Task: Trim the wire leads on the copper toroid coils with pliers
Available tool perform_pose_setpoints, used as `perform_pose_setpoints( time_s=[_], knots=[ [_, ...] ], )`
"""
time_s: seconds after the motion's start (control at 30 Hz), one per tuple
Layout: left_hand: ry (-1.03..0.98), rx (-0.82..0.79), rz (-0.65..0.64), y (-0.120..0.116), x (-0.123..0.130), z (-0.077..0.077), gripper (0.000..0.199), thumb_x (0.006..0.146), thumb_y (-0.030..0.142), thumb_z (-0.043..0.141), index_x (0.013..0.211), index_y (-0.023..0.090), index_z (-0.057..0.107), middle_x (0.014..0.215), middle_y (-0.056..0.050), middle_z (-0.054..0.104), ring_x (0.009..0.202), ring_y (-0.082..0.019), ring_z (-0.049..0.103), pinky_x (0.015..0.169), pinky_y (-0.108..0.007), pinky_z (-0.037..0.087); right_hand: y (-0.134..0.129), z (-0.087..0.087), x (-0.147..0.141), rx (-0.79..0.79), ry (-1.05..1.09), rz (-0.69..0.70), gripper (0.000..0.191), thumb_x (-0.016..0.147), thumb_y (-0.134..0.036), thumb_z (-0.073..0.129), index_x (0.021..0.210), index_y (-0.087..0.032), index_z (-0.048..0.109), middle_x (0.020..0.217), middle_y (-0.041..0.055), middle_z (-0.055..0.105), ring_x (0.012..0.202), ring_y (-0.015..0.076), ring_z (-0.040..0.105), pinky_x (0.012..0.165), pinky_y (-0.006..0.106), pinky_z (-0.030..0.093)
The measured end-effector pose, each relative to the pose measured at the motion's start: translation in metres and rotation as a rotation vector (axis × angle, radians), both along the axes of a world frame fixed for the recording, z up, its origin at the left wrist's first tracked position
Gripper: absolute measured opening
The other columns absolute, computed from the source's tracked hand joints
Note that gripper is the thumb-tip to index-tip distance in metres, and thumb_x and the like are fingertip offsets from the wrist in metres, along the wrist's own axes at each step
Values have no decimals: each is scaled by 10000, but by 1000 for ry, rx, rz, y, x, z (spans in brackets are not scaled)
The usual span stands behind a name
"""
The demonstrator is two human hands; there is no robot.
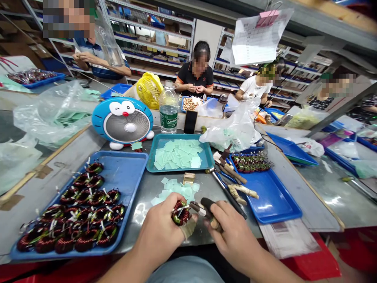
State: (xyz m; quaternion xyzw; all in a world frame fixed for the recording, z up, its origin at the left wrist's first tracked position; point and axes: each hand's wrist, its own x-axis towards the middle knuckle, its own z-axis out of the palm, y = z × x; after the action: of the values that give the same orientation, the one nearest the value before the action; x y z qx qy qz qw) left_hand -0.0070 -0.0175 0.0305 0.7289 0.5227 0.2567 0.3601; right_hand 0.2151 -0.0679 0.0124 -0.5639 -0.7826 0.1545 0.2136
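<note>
My left hand (165,224) is closed round a toroidal coil (180,213), a ring wound with dark red copper wire, with a pale strip across it. A finger of that hand carries a light wrap. My right hand (232,230) grips a plier-like hand tool (207,204) with a dark handle. Its metal tip reaches the coil's right edge; whether it bites on anything I cannot tell. Behind the coil, pale green paper squares (171,188) lie loose on the metal table. More squares (178,153) fill a teal tray (151,159).
On the left, a blue tray (134,169) bears many wound coils (85,214). Tools with wrapped handles (241,191) and a hammer (224,186) lie right of centre. Another blue tray (273,196) holds smaller coils (251,162). Behind stand a blue fan (123,122), bottle (168,114) and phone (190,122). Co-workers sit beyond.
</note>
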Motion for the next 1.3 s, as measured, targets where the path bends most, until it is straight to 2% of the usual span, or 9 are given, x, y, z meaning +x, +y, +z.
perform_pose_setpoints(
  time_s=[0.2, 0.3, 0.43, 0.6, 0.7, 0.83, 0.93, 1.03, 1.3],
  knots=[
    [-115, 63, -152, -3, -2, 2, 229, 859, 379, 743, 926, 240, 574, 665, 73, 586, 573, -136, 518, 562, -239, 401, 10, 20, 21, -48, -51, 100, 343, 803, -40, 532, 1084, -235, 568, 949, 37, 585, 868, 232, 544, 739, 339, 408],
    [-158, 110, -175, -7, -3, 2, 244, 838, 350, 772, 943, 231, 588, 683, 70, 571, 573, -126, 505, 566, -231, 406, 10, 25, 25, -153, 36, 130, 296, 798, -51, 548, 1027, -236, 573, 909, 20, 570, 832, 212, 541, 709, 320, 385],
    [-224, 120, -177, -13, 1, -1, 252, 814, 341, 788, 920, 228, 590, 699, 55, 597, 581, -131, 536, 563, -227, 427, -6, 9, 13, -320, 322, 54, 87, 885, -147, 579, 857, -224, 548, 838, -1, 572, 778, 181, 536, 686, 297, 383],
    [-234, 118, -162, -16, 2, -13, 229, 809, 296, 789, 910, 235, 592, 706, 58, 613, 581, -128, 557, 560, -221, 434, -26, -22, -14, -601, 764, -35, 99, 942, -288, 624, 997, -206, 639, 922, 12, 650, 886, 205, 614, 768, 286, 476],
    [-190, 59, -150, -11, -1, -17, 235, 830, 326, 778, 926, 237, 583, 708, 63, 613, 589, -131, 555, 565, -222, 441, -25, -32, -15, -524, 708, -56, 114, 952, -295, 637, 1029, -210, 644, 957, 20, 667, 907, 214, 627, 804, 299, 498],
    [-82, 36, -71, -3, -2, -16, 270, 831, 375, 785, 953, 238, 588, 693, 69, 614, 592, -143, 552, 566, -239, 432, -22, -34, 2, -223, 425, -82, 123, 976, -273, 607, 1093, -232, 600, 1000, 46, 631, 912, 228, 615, 797, 336, 507],
    [-22, 39, -11, -1, 0, -14, 262, 815, 348, 788, 979, 239, 615, 713, 59, 641, 619, -158, 583, 595, -256, 447, -22, -29, 10, -60, 226, -15, 126, 987, -210, 556, 1110, -238, 564, 1014, 63, 603, 908, 243, 598, 780, 367, 506],
    [-5, 95, 21, -2, 0, -14, 242, 813, 298, 770, 996, 237, 623, 767, 42, 681, 646, -166, 618, 622, -267, 463, -22, -19, 6, -27, 134, 88, 149, 964, -158, 547, 1091, -234, 540, 1065, 83, 602, 903, 254, 589, 771, 392, 508],
    [-7, 339, 8, -4, -2, -15, 191, 877, 286, 737, 1007, 232, 608, 774, 34, 685, 639, -161, 655, 606, -262, 477, -15, -8, 2, 13, 125, 168, 94, 966, -165, 555, 990, -236, 498, 947, 53, 592, 818, 226, 583, 694, 342, 496]
  ],
)
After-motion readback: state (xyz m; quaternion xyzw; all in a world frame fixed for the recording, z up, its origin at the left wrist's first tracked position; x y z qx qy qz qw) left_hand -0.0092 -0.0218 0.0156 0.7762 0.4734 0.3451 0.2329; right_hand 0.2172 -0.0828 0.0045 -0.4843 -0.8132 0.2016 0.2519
